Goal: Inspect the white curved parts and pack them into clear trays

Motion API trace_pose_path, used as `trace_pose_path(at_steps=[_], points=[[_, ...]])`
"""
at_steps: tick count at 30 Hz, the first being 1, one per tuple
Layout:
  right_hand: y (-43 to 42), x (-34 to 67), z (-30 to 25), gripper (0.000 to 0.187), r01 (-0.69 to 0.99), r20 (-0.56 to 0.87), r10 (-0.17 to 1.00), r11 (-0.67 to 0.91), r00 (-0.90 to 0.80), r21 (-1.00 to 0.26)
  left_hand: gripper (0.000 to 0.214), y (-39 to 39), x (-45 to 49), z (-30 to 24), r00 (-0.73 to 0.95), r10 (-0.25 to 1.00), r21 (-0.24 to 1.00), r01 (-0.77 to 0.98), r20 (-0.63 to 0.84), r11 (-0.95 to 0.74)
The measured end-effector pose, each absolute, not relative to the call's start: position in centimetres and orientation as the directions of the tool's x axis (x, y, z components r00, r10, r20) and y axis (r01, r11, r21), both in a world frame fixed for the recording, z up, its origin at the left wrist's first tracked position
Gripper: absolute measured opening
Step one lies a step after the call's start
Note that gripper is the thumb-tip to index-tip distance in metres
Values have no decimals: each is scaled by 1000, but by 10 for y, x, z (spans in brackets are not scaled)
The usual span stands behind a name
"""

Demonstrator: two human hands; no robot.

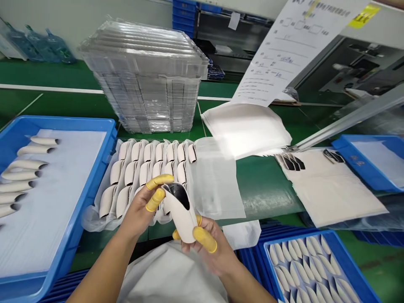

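Note:
Both hands hold one cream-white curved plastic shell (180,216) with a dark inner opening, low in the middle of the view. My left hand (143,208), with yellow finger cots on thumb and forefinger, pinches its upper end. My right hand (208,246), also in yellow cots, grips its lower end from beneath. Just behind the hands, rows of the same cream shells (148,166) lie in a clear blister tray on the green table.
A blue bin (94,176) at left holds several shells on white foam. A tall stack of clear trays (145,80) stands behind. White foam sheets (246,128), a blue bin of shells (347,269) at lower right, another blue bin (369,164) at right, a hanging instruction sheet (290,46).

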State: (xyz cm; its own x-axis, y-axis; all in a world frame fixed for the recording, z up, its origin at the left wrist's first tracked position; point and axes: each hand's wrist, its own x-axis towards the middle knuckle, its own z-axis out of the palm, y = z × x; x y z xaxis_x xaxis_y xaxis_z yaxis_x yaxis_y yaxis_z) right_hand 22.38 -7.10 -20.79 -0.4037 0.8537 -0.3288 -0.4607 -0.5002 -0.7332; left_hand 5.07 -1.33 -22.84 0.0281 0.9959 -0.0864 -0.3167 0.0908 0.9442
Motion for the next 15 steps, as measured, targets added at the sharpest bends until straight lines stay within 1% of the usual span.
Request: trace_pose_path(at_steps=[2, 3, 5, 7, 8, 10, 12, 13, 15], points=[[-74, 222, -213, 46, -562, -368, 824, -564, -431, -604, 34, -8, 55, -241, 69, 994, 891, -442, -80, 102], [-75, 221, -215, 45, -590, -384, 818, -575, -428, -567, 33, -6, 59, -246, 64, 995, 866, -490, -79, 101], [-76, 220, -217, 44, -592, -405, 823, -568, -399, -572, 33, -4, 68, -255, 34, 994, 843, -527, -107, 109], [-74, 223, -216, 42, -540, -402, 849, -529, -343, -655, 38, -3, 74, -258, 32, 990, 849, -510, -141, 137], [-72, 225, -215, 40, -501, -391, 872, -490, -296, -713, 43, -4, 75, -258, 39, 990, 860, -492, -134, 136], [-67, 232, -211, 36, -392, -333, 926, -376, -176, -839, 58, -7, 76, -252, 70, 996, 890, -450, -47, 74], [-62, 238, -207, 32, -237, -244, 968, -252, -65, -938, 74, -13, 76, -242, 137, 988, 930, -368, 77, -22], [-60, 240, -204, 31, -158, -198, 980, -200, -29, -967, 83, -17, 76, -235, 175, 977, 950, -305, 120, -62], [-58, 241, -200, 25, -26, -126, 992, -126, -3, -992, 95, -24, 79, -224, 222, 963, 977, -178, 154, -115]])
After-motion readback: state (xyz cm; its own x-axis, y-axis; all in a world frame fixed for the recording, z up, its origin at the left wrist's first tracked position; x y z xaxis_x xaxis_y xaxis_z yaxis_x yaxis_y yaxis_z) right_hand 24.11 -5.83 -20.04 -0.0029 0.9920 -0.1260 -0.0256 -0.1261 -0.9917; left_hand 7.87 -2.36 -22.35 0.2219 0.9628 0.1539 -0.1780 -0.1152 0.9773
